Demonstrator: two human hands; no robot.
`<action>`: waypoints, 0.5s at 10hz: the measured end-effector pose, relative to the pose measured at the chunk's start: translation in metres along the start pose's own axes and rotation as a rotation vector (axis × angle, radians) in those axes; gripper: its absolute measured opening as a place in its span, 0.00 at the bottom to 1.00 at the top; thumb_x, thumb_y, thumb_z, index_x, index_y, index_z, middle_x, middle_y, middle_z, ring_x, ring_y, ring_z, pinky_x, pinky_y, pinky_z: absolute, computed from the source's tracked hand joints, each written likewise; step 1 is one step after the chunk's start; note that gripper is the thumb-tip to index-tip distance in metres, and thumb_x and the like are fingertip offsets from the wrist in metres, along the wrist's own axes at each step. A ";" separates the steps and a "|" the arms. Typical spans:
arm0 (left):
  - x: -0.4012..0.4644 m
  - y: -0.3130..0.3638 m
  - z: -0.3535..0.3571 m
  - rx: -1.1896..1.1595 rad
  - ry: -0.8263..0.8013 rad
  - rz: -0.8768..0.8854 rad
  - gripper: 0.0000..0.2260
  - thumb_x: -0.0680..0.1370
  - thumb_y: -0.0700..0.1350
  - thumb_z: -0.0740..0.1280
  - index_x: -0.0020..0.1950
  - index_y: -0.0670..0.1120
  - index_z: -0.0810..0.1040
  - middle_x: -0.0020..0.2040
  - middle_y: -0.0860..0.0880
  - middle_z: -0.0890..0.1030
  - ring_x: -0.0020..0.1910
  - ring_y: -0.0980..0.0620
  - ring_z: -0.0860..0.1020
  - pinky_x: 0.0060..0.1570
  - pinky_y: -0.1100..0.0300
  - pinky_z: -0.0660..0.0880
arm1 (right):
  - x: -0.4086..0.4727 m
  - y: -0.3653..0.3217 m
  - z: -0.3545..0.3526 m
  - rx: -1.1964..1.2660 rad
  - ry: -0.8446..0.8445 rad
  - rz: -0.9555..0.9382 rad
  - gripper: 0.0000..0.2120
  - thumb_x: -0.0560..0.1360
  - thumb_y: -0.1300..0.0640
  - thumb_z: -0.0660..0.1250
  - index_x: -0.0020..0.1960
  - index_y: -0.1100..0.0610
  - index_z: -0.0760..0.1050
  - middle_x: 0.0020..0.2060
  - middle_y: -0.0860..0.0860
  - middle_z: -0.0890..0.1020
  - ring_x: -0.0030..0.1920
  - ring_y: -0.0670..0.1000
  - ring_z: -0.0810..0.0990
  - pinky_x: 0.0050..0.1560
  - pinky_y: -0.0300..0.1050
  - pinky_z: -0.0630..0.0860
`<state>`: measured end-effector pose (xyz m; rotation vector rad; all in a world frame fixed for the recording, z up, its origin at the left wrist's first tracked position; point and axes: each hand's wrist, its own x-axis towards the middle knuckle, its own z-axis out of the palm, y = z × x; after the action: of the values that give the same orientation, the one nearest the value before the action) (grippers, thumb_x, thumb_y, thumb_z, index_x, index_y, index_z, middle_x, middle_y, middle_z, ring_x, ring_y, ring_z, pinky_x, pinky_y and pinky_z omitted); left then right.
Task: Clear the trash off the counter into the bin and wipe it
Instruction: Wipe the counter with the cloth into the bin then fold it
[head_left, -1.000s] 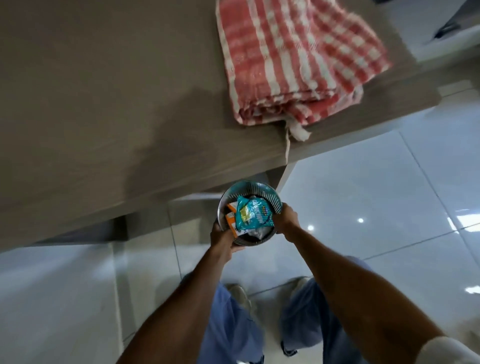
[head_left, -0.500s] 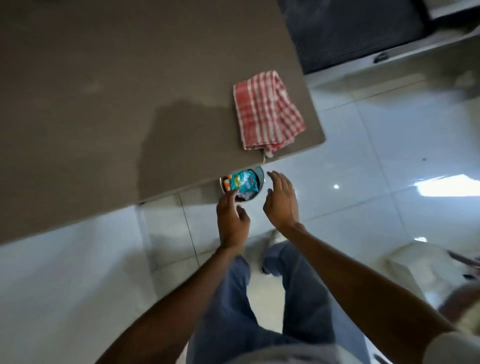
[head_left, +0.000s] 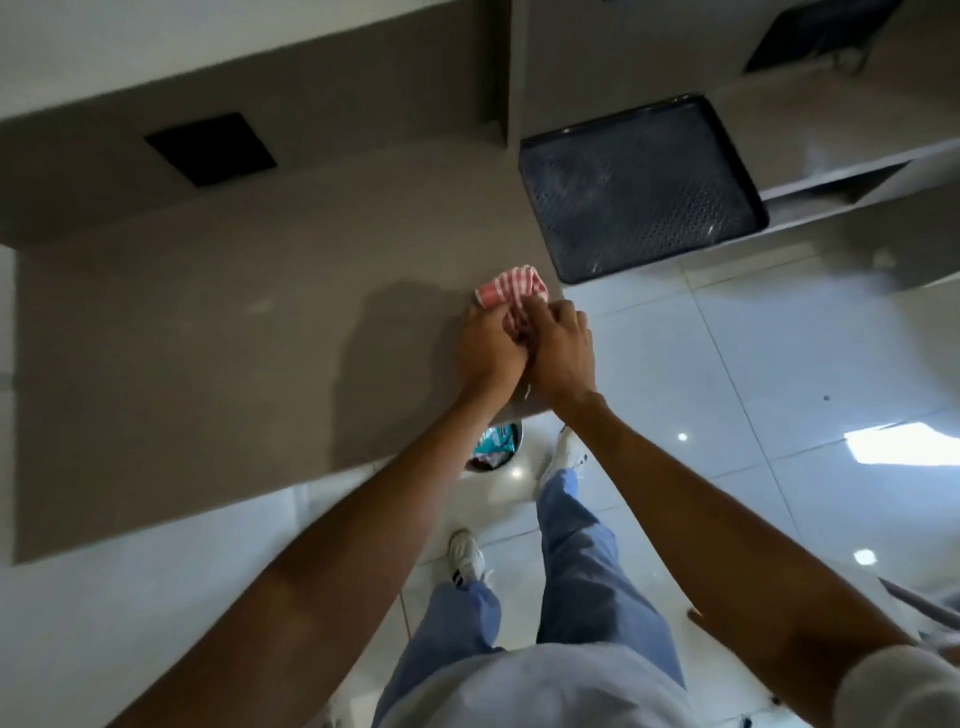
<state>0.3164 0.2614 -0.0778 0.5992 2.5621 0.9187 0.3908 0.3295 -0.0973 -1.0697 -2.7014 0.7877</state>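
While our left hand (head_left: 488, 348) and right hand (head_left: 561, 353) press together, apparently bunching the red-and-white checked cotton cloth (head_left: 511, 290) at the grey stone counter's (head_left: 208, 322) near-right corner, the unwiped surface stretches leftward, nearer our left hand.

Cloth, counter and bin

The red-and-white checked cloth (head_left: 511, 288) is lying bunched at the brown counter's (head_left: 234, 338) right edge; the bin (head_left: 493, 452) is sitting on the floor below, holding a teal wrapper (head_left: 496, 440).
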 end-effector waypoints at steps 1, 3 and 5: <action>0.048 0.046 0.016 -0.064 -0.044 -0.002 0.11 0.71 0.37 0.72 0.52 0.45 0.86 0.48 0.44 0.88 0.48 0.45 0.85 0.47 0.58 0.80 | 0.069 0.030 -0.017 0.022 0.070 0.039 0.23 0.75 0.64 0.66 0.70 0.53 0.73 0.62 0.63 0.74 0.61 0.65 0.73 0.61 0.59 0.74; 0.176 0.109 0.059 0.103 0.115 0.101 0.09 0.74 0.44 0.74 0.54 0.49 0.86 0.49 0.44 0.87 0.45 0.46 0.84 0.40 0.59 0.75 | 0.218 0.072 -0.038 0.005 0.146 -0.051 0.11 0.79 0.44 0.55 0.47 0.40 0.77 0.53 0.57 0.77 0.56 0.62 0.77 0.58 0.64 0.78; 0.240 0.118 0.083 0.292 -0.074 -0.009 0.12 0.82 0.46 0.66 0.60 0.41 0.82 0.60 0.39 0.84 0.59 0.37 0.83 0.53 0.48 0.80 | 0.292 0.089 -0.020 -0.002 -0.035 0.078 0.19 0.80 0.55 0.64 0.70 0.53 0.73 0.63 0.63 0.75 0.63 0.66 0.72 0.67 0.62 0.71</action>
<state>0.1822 0.5056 -0.1035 0.6864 2.6482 0.5108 0.2339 0.5873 -0.1460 -1.1788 -2.7042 0.8239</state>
